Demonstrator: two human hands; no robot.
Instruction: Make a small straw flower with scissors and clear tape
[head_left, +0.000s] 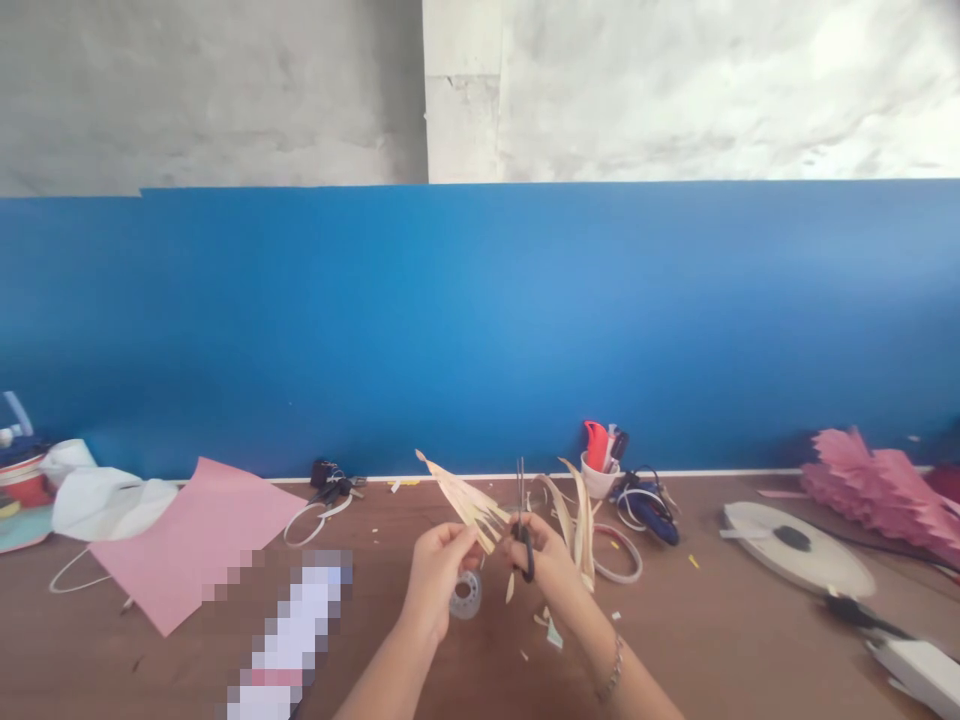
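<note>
Between the fingers of my left hand is a dried, pale husk-like leaf, slit into strips at its lower right end. My right hand grips a pair of scissors with dark handles, its narrow blades pointing up beside the strips. The blades look close together; whether they touch the leaf I cannot tell. Under my hands a clear roll of tape lies on the brown table. More dried leaf pieces stand just beyond my right wrist.
A white cup holds a red-handled tool and pens. Cables, a bangle-like ring and scraps lie nearby. Pink paper spreads at left. A round white object, a glue gun and pink pleated paper sit at right. A blue partition stands behind.
</note>
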